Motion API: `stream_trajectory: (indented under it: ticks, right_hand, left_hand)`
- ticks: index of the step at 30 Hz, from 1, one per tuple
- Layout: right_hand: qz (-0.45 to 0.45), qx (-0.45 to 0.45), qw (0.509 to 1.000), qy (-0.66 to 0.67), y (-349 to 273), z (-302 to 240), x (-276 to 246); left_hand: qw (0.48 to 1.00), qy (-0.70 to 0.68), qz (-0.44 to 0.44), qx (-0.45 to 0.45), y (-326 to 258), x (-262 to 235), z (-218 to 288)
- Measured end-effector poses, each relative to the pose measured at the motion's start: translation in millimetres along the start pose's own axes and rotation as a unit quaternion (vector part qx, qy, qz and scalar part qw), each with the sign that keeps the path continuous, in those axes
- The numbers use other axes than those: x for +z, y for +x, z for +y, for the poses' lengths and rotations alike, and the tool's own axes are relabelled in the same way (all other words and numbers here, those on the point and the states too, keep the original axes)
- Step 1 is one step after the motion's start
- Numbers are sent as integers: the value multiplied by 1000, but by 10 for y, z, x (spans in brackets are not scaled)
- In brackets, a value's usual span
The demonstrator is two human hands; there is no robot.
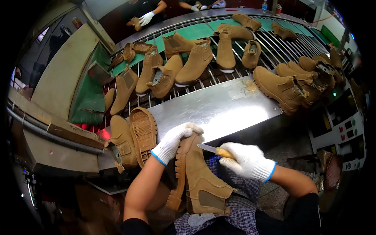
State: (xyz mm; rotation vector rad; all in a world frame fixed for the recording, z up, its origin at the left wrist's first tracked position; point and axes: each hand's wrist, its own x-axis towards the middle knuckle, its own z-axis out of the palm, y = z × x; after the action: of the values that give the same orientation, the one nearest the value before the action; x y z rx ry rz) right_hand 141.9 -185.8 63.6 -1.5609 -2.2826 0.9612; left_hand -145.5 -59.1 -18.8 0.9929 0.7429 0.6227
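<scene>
My left hand (175, 141), in a white knit glove with a blue cuff, is closed over the toe of a tan ankle boot (205, 172) and its brown lugged sole (179, 168). The boot lies toe-away over my lap, with the sole along its left side; at the heel the sole stands apart from the upper. My gloved right hand (247, 161) is closed around the yellowish handle of a short-bladed knife (207, 147). The blade points left, close to the boot's toe; whether it touches cannot be told.
Beyond my hands is a bare metal plate (184, 109), then a rod conveyor (270, 51) carrying several tan boots (196, 60). Left stand a boot (122, 137) and a loose sole (143, 127). More boots (284, 88) crowd the right, near a control panel (346, 129). Co-workers' gloved hands (147, 18) show across.
</scene>
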Motion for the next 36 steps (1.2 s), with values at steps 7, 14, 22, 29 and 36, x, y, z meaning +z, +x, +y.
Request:
stream_trajectory:
  ticks: [7, 14, 22, 29, 36]
  right_hand:
    - [5, -132, 958, -254, 471, -55, -254]
    - [-248, -20, 967, -55, 880, -180, -292]
    - [-125, -205, 909, -342, 833, -364, -468]
    - [-318, 38, 947, 25, 989, -528, -327]
    - [-184, -149, 948, -214, 560, -495, -267]
  left_hand:
    - [997, 66, 20, -29, 14, 122, 97]
    - [995, 96, 27, -31, -29, 103, 189]
    - [982, 163, 47, -79, 49, 241, 241]
    - [976, 186, -11, -116, 190, 191, 339]
    - [980, 179, 56, -69, 34, 339, 232]
